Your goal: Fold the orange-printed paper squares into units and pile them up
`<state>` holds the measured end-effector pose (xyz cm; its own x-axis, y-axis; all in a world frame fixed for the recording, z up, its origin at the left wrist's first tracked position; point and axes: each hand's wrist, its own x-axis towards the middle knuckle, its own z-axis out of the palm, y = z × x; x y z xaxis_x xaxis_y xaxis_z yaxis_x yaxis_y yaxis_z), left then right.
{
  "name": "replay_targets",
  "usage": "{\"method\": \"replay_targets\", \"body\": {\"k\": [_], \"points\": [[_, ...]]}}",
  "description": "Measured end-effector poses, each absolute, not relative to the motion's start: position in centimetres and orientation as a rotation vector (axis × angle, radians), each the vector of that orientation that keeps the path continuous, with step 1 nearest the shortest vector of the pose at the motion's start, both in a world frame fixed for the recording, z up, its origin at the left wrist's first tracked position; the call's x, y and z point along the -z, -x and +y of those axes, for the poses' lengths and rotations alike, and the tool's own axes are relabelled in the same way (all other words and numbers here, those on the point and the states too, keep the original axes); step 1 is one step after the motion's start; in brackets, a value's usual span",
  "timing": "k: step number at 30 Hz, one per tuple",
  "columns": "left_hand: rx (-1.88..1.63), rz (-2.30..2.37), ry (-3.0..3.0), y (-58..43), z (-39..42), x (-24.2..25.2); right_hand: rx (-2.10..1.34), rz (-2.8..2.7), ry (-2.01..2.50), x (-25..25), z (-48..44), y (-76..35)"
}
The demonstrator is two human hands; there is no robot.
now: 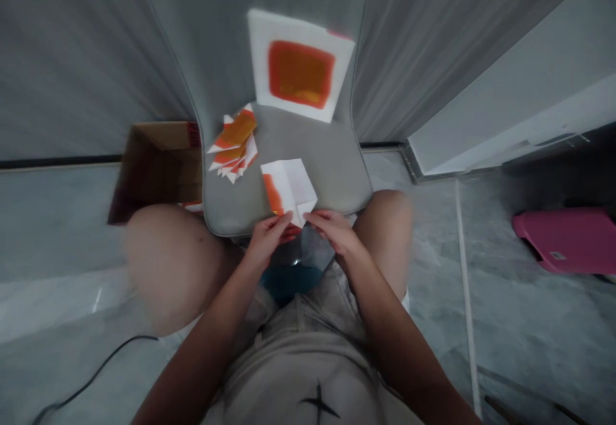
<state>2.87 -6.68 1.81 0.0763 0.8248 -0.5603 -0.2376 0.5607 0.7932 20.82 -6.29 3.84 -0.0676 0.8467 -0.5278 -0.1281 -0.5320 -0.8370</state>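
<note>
A partly folded sheet of paper (pixel 294 184), white with an orange patch along its left side, is held over the front edge of a grey chair seat. Its near corners are folded inward to a point. My left hand (pixel 270 235) pinches the near left edge between thumb and fingers. On the near right edge, my right hand (pixel 334 227) grips the paper the same way. To the left on the seat lies a fanned pile of folded orange and white papers (pixel 235 142). Against the backrest leans a white square sheet with an orange centre (pixel 301 69).
The grey chair (pixel 327 162) stands between my knees. An open cardboard box (pixel 156 168) sits on the floor at its left. A pink plastic stool (pixel 570 239) is at the far right, and a black cable (pixel 96 373) runs across the floor at lower left.
</note>
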Motion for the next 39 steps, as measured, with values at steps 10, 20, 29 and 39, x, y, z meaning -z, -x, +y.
{"method": "replay_targets", "body": {"k": [10,20,29,39], "points": [[-0.868,1.244,-0.576,-2.9,-6.8,-2.1,-1.734,-0.803,1.503,-3.3,-6.5,-20.9],[-0.887,1.238,-0.569,-3.3,-6.7,-2.2,-1.813,-0.754,1.434,-3.2,-6.8,-20.4],[-0.941,1.319,-0.581,-4.2,-6.7,-2.0,-1.739,-0.801,1.419,-2.7,-7.0,-20.1],[-1.001,1.380,-0.677,-4.8,-7.3,-1.7,-1.703,-0.843,1.434,-2.8,-7.4,-20.4]]}}
